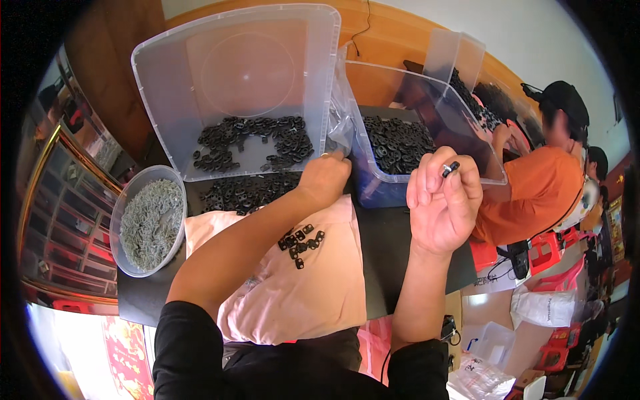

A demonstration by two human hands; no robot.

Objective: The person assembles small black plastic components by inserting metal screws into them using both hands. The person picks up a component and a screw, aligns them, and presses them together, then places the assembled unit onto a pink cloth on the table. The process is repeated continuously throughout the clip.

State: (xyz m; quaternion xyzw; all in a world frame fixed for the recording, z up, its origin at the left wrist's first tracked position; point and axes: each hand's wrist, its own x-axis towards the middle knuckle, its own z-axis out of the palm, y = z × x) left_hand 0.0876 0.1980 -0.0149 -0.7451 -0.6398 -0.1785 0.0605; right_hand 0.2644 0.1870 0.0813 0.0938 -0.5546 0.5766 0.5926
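My right hand (443, 200) is raised at the front corner of the right-hand tub, pinching a small black plastic part (451, 169) with a shiny end between thumb and fingers. Further left, my left hand (327, 179) is closed beside a clear plastic bag (340, 123) between the two tubs; what its fingers hold, if anything, is hidden. Below my left forearm, several small black parts (308, 244) lie on a pale pink cloth (300, 303) spread over the table edge and my lap. More black parts (243, 192) are heaped behind the cloth.
A clear tub (233, 73) tipped on its side holds black parts. Another clear tub (437, 179), to its right, holds a thick layer of them. On the left stands a round bowl (148, 270) of small grey pieces. A co-worker in an orange shirt (540, 193) sits at the right.
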